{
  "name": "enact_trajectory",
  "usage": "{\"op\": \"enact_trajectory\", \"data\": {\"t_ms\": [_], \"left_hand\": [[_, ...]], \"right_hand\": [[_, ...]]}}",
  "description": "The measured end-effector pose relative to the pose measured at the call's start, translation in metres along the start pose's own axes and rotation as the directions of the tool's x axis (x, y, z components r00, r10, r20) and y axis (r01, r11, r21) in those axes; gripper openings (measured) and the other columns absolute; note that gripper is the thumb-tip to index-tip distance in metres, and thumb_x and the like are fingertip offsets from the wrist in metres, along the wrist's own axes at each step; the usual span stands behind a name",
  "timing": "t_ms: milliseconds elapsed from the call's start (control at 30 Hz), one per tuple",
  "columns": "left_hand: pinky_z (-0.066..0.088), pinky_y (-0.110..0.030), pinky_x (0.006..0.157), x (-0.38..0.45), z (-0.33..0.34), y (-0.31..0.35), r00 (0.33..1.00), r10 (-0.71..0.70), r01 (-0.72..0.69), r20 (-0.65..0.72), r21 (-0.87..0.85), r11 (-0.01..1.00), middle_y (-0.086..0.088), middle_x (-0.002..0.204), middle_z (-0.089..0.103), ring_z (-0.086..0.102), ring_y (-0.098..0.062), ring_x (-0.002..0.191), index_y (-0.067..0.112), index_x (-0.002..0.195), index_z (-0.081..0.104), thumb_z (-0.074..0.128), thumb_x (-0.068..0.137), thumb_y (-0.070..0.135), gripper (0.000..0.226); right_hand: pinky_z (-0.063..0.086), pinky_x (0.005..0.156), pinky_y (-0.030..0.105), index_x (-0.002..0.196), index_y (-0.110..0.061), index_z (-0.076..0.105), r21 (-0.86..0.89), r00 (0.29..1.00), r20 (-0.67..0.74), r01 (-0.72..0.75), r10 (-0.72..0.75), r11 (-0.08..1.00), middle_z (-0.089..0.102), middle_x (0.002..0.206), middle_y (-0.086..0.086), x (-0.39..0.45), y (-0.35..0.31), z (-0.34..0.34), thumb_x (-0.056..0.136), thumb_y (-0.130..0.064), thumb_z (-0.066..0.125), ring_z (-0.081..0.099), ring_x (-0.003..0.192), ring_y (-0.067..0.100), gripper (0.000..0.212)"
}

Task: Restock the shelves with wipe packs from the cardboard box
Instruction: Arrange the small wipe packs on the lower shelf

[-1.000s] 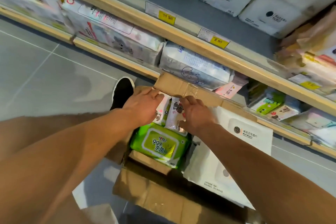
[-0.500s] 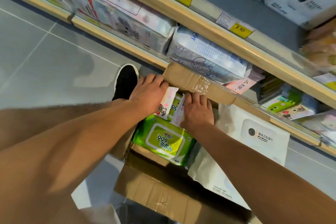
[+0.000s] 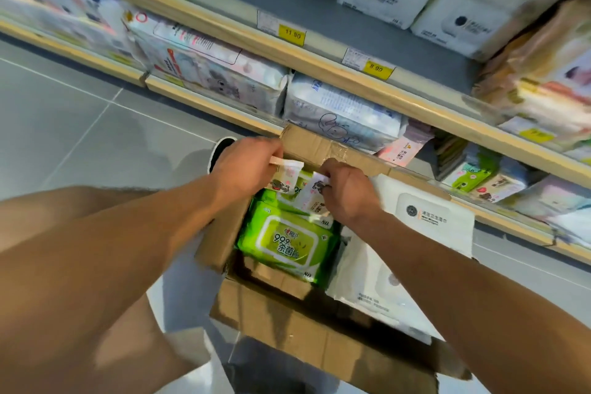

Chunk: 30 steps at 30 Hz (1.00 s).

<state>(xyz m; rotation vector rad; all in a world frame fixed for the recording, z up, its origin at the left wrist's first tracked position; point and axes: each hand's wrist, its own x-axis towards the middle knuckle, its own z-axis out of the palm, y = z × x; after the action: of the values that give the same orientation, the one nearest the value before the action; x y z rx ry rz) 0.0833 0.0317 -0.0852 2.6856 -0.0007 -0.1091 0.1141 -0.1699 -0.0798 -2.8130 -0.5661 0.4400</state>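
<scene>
An open cardboard box point(image 3: 319, 339) stands on the floor below me, against the low shelf. At its far end my left hand point(image 3: 246, 166) grips a small white wipe pack with a cartoon print point(image 3: 286, 174). Beside it, my right hand point(image 3: 347, 192) grips a second small white pack point(image 3: 315, 195). Both packs stand upright, partly raised out of the box. Under them lies a green wipe pack point(image 3: 289, 241). A large white wipe pack point(image 3: 415, 233) leans in the box's right side.
The bottom shelf point(image 3: 211, 107) holds big white and pink packs, with small green and pink packs point(image 3: 470, 177) to the right. The upper shelf point(image 3: 303, 0) has bare grey space and white packs. My black shoe point(image 3: 220, 149) rests on grey tile left of the box.
Both hands have closed on the small packs and drawn them upward out of the box. The view has tilted up, showing more of the upper shelf.
</scene>
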Motion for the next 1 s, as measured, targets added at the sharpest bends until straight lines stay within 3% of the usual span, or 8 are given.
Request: {"op": "enact_trajectory", "data": {"t_ms": [200,433,533,733,867,1000], "left_hand": [[0.046,-0.035,0.072,-0.016,-0.05,0.043,0.985,0.045,-0.05,-0.165,-0.021,0.999,-0.005,0.097,0.068,0.061,-0.028,0.09,0.019,0.097,0.064,0.064,0.083,0.011,0.016],[0.049,-0.038,0.073,-0.003,-0.078,0.127,0.95,0.134,-0.158,-0.281,-0.064,0.985,-0.001,0.088,0.07,0.062,-0.025,0.085,0.021,0.089,0.064,0.065,0.078,0.01,0.015],[0.04,-0.029,0.068,0.009,-0.072,0.169,0.951,0.153,-0.186,-0.269,-0.102,0.977,0.002,0.085,0.068,0.058,-0.019,0.08,0.023,0.085,0.062,0.066,0.079,0.01,0.015],[0.037,-0.027,0.069,0.035,-0.039,0.248,0.951,0.233,-0.257,-0.202,-0.1,0.961,0.006,0.086,0.065,0.055,-0.016,0.08,0.024,0.089,0.063,0.068,0.079,0.01,0.018],[0.045,-0.031,0.073,0.054,-0.002,0.289,0.954,0.274,-0.29,-0.122,-0.133,0.948,0.004,0.092,0.067,0.059,-0.018,0.084,0.025,0.091,0.062,0.069,0.081,0.011,0.019],[0.046,-0.031,0.074,0.077,0.037,0.317,0.948,0.31,-0.317,-0.074,-0.13,0.939,0.004,0.094,0.068,0.059,-0.018,0.086,0.026,0.092,0.063,0.068,0.082,0.012,0.018]], "right_hand": [[0.047,0.075,0.036,0.113,-0.014,0.061,0.092,0.961,-0.264,0.104,-0.077,0.99,0.066,0.11,0.013,-0.032,0.014,-0.063,0.084,-0.009,0.058,0.06,0.1,0.035,0.03],[0.044,0.075,0.034,0.105,-0.016,0.064,0.08,0.887,-0.461,0.048,-0.005,0.996,0.067,0.105,0.008,-0.078,0.082,-0.135,0.083,-0.007,0.059,0.059,0.097,0.031,0.025],[0.045,0.073,0.035,0.102,-0.015,0.065,0.09,0.85,-0.524,-0.006,0.052,0.996,0.065,0.101,0.008,-0.101,0.126,-0.15,0.084,-0.007,0.06,0.058,0.095,0.031,0.021],[0.046,0.073,0.037,0.109,-0.009,0.067,0.115,0.793,-0.575,-0.164,0.201,0.98,0.063,0.103,0.012,-0.14,0.218,-0.154,0.086,-0.004,0.061,0.057,0.097,0.035,0.025],[0.05,0.076,0.044,0.104,-0.008,0.067,0.132,0.762,-0.583,-0.255,0.283,0.958,0.065,0.104,0.014,-0.149,0.276,-0.146,0.082,-0.002,0.059,0.057,0.096,0.039,0.024],[0.049,0.074,0.04,0.101,-0.008,0.068,0.117,0.748,-0.579,-0.32,0.326,0.94,0.065,0.102,0.013,-0.139,0.323,-0.138,0.083,-0.002,0.058,0.057,0.094,0.036,0.022]]}}
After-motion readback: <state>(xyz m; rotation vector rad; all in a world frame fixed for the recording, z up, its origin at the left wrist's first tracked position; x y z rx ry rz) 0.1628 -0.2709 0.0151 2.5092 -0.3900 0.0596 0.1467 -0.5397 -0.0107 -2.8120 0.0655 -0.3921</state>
